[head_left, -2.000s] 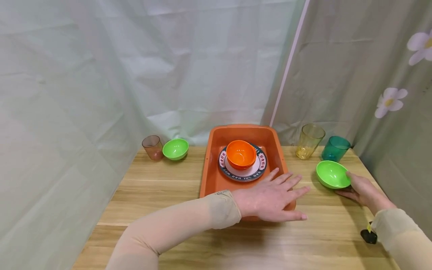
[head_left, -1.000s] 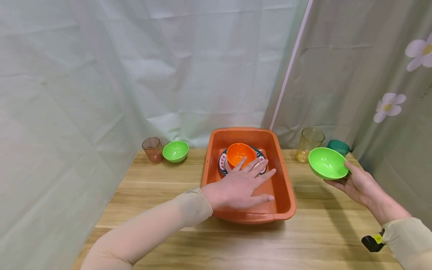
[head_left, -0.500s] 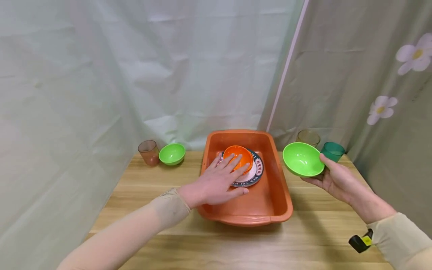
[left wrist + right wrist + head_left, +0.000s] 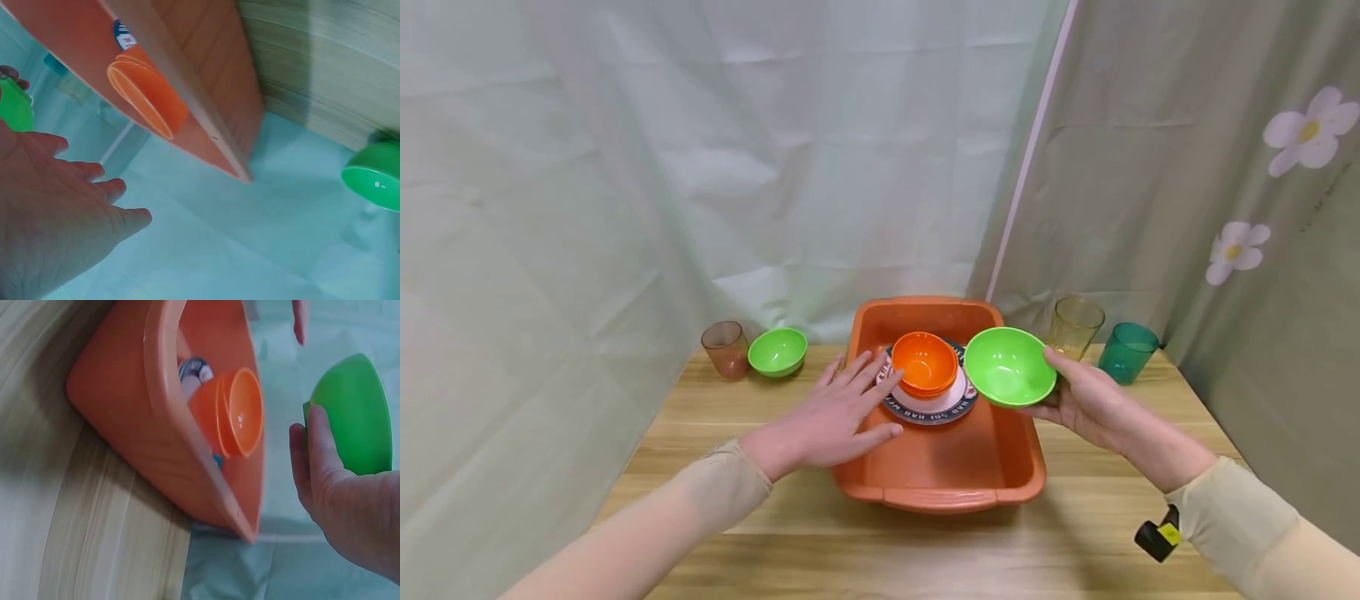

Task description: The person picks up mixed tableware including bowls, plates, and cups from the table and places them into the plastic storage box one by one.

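My right hand (image 4: 1093, 404) grips a green bowl (image 4: 1009, 367) by its side, thumb at the rim and fingers beneath, above the right wall of the orange basin (image 4: 943, 498). Inside the basin, stacked orange bowls (image 4: 923, 364) sit on a plate (image 4: 928, 415) with a dark lettered rim. My left hand (image 4: 823, 421), fingers spread and straight, hovers over the basin's left edge and holds nothing. The right wrist view shows the held green bowl (image 4: 356, 419) from its side, apart from the nested orange bowls (image 4: 240, 412).
At the back left stand a brownish cup (image 4: 726, 350) and another green bowl (image 4: 778, 352). A yellow cup (image 4: 1075, 325) and a teal cup (image 4: 1127, 352) are at the back right. A curtain (image 4: 850, 167) hangs behind the wooden table (image 4: 760, 567).
My right hand has lifted the green bowl from the table's right side and carried it left to the basin. My left hand has drawn back leftward across the basin, fingers still spread.
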`<state>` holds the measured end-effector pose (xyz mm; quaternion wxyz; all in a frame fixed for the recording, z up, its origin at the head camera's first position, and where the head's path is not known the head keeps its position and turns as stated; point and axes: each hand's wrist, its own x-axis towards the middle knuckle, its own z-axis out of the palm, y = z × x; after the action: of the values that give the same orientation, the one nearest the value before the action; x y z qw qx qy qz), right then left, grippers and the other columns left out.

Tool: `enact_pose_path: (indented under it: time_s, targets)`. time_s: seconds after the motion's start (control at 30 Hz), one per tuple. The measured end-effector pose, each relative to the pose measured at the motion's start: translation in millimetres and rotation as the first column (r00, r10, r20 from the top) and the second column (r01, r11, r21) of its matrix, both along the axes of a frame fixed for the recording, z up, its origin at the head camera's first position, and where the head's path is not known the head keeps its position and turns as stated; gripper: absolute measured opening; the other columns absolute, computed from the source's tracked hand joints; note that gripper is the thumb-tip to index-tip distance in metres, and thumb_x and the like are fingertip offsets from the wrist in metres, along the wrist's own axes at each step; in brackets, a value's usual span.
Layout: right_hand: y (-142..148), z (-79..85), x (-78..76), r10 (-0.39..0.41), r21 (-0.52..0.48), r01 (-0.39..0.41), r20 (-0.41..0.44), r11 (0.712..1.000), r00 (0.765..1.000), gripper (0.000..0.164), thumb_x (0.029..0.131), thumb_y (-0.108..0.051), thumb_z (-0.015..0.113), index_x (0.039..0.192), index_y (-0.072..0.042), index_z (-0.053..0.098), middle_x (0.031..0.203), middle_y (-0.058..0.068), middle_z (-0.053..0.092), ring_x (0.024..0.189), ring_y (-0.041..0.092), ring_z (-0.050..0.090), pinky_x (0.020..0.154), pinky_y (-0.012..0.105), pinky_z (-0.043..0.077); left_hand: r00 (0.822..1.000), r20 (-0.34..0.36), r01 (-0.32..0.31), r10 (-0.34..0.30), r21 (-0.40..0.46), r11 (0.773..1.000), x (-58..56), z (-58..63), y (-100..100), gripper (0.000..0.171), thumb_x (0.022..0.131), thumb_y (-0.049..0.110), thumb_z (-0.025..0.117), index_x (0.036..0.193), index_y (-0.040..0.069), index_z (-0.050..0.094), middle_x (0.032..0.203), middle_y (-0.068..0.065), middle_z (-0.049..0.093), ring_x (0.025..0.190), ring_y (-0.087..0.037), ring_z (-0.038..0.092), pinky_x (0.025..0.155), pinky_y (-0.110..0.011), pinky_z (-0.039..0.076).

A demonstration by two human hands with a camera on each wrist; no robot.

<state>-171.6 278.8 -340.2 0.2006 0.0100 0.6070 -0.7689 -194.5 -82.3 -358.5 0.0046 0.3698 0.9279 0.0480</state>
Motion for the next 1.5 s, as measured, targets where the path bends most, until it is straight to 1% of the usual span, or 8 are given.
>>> enact_pose_path:
  time_s: [0.57, 0.67, 0.77, 0.87, 1.07, 1.17, 1.27, 1.5]
  targets:
    - [-48.8, -9.2, -11.6, 0.09, 0.064, -0.09, -0.001, 0.994, 0.996, 0.062, 0.113, -0.037, 0.031, 0.157, 0.006, 0.023, 0.141, 0.03, 0.051, 0.119, 0.034, 0.063, 0.099, 0.047, 0.053, 0.999, 0.001, -0.047, 0.047, 0.006, 0.999, -5.2, -2.5, -26.4, 0.079, 0.102, 0.071, 0.033, 0.165, 0.026, 0.019, 0.171, -0.006, 0.008, 0.156, -0.031, 0.004, 0.123, -0.057, -0.002]
    - [-48.7, -9.2, -12.2, 0.084, 0.066, -0.084, 0.011, 0.994, 0.996, 0.062, 0.113, -0.037, 0.031, 0.157, 0.005, 0.023, 0.141, 0.029, 0.051, 0.118, 0.033, 0.064, 0.099, 0.046, 0.053, 0.997, 0.048, -0.059, 0.057, 0.042, 0.997, -7.6, 0.9, -21.9, 0.078, 0.102, 0.07, 0.031, 0.165, 0.027, 0.016, 0.171, -0.006, 0.008, 0.156, -0.03, 0.005, 0.124, -0.056, 0.002]
    - [-48.8, -8.3, -13.9, 0.072, 0.069, -0.074, 0.026, 0.995, 0.997, 0.063, 0.113, -0.038, 0.033, 0.158, 0.005, 0.023, 0.143, 0.029, 0.049, 0.117, 0.032, 0.064, 0.099, 0.045, 0.053, 0.975, 0.216, -0.097, 0.059, 0.171, 0.981, -9.0, 7.9, -12.7, 0.074, 0.104, 0.066, 0.032, 0.165, 0.026, 0.017, 0.171, -0.004, 0.011, 0.156, -0.028, 0.009, 0.124, -0.052, 0.011]
    - [-49.9, -6.7, -15.6, 0.062, 0.063, -0.064, 0.038, 0.996, 0.997, 0.064, 0.113, -0.039, 0.034, 0.158, 0.004, 0.021, 0.147, 0.031, 0.045, 0.119, 0.033, 0.063, 0.1, 0.045, 0.052, 0.89, 0.455, -0.213, 0.04, 0.337, 0.917, -10.1, 14.0, -0.1, 0.071, 0.106, 0.061, 0.034, 0.164, 0.021, 0.022, 0.17, 0.001, 0.016, 0.155, -0.024, 0.014, 0.124, -0.048, 0.017]
    - [-56.5, -5.7, -17.4, 0.063, 0.033, -0.064, 0.045, 0.997, 0.997, 0.062, 0.113, -0.037, 0.032, 0.16, 0.002, 0.02, 0.152, 0.032, 0.038, 0.127, 0.037, 0.056, 0.102, 0.046, 0.05, 0.559, 0.816, -0.574, -0.148, 0.51, 0.641, -10.8, 16.8, 28.7, 0.064, 0.112, 0.041, 0.036, 0.158, -0.003, 0.031, 0.159, -0.021, 0.038, 0.144, -0.039, 0.041, 0.116, -0.049, 0.036]
    - [-60.7, -5.9, -17.9, 0.068, 0.024, -0.07, 0.05, 0.997, 0.996, 0.062, 0.113, -0.037, 0.032, 0.16, 0.001, 0.02, 0.152, 0.032, 0.037, 0.129, 0.039, 0.054, 0.103, 0.047, 0.05, 0.438, 0.866, -0.693, -0.241, 0.496, 0.523, -11.6, 14.0, 39.9, 0.057, 0.113, 0.035, 0.034, 0.154, -0.004, 0.036, 0.151, -0.027, 0.047, 0.137, -0.043, 0.048, 0.112, -0.05, 0.042]
    - [-64.4, -6.4, -18.8, 0.07, 0.015, -0.071, 0.055, 0.997, 0.996, 0.062, 0.113, -0.037, 0.033, 0.16, 0.001, 0.02, 0.152, 0.033, 0.038, 0.13, 0.04, 0.054, 0.103, 0.047, 0.05, 0.392, 0.877, -0.749, -0.277, 0.479, 0.458, -12.1, 11.6, 46.6, 0.054, 0.113, 0.035, 0.033, 0.151, -0.002, 0.041, 0.142, -0.028, 0.055, 0.132, -0.043, 0.053, 0.111, -0.051, 0.042]
    - [-68.2, -9.0, -20.2, 0.083, -0.014, -0.082, 0.066, 0.997, 0.994, 0.06, 0.113, -0.036, 0.033, 0.159, 0.002, 0.023, 0.149, 0.031, 0.044, 0.125, 0.037, 0.059, 0.101, 0.046, 0.052, 0.372, 0.886, -0.783, -0.276, 0.459, 0.42, -11.0, 10.5, 53.6, 0.056, 0.113, 0.038, 0.033, 0.152, -0.002, 0.039, 0.139, -0.027, 0.057, 0.124, -0.038, 0.06, 0.108, -0.05, 0.045]
